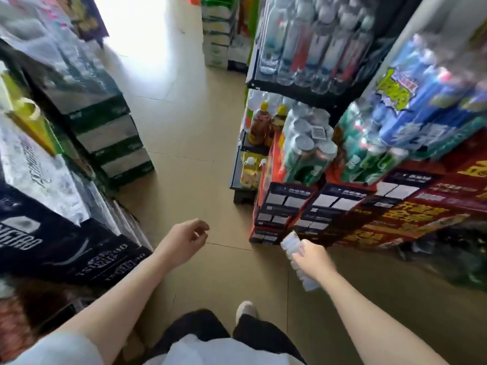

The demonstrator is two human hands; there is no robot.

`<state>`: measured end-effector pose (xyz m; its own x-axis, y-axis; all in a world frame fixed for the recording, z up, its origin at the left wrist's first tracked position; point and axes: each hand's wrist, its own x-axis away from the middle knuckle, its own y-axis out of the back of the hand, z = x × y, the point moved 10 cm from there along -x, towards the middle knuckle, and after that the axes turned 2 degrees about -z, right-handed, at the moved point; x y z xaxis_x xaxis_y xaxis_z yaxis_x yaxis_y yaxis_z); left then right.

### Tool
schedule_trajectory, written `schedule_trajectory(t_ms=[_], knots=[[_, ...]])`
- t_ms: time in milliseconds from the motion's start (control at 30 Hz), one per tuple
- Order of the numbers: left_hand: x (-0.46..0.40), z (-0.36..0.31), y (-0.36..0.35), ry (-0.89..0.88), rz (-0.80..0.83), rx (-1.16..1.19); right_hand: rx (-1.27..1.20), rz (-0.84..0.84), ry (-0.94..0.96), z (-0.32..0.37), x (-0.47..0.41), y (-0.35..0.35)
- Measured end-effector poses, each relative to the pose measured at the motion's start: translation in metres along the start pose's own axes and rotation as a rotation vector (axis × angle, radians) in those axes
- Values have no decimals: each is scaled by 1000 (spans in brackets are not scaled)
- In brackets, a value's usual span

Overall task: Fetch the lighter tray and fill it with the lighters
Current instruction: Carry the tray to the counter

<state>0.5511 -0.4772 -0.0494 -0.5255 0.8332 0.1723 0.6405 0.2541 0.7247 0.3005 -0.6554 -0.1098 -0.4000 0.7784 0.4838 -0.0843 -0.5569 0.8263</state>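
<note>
My right hand is closed around a clear plastic lighter tray, which sticks out above and below my fist at the lower right of the aisle. The tray looks translucent and ribbed, and it is blurred. My left hand hangs over the floor at centre, fingers loosely curled, holding nothing. No lighters are visible.
I stand in a narrow shop aisle with a beige tiled floor. Stacked dark drink cartons line the left. On the right stand red cartons, shrink-wrapped cans and a shelf of bottles. My shoe is below.
</note>
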Motion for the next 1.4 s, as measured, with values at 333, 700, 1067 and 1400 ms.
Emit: schedule_trajectory(t_ms=[333, 700, 1067, 1400], knots=[[-134, 100, 93, 333, -125, -47, 25, 106, 526, 266, -144, 59], [-321, 207, 231, 451, -181, 23, 151, 133, 607, 488, -330, 79], [-595, 203, 370, 205, -225, -88, 208, 137, 394, 600, -575, 128], [-787, 302, 459, 416, -154, -93, 51, 173, 566, 835, -746, 206]])
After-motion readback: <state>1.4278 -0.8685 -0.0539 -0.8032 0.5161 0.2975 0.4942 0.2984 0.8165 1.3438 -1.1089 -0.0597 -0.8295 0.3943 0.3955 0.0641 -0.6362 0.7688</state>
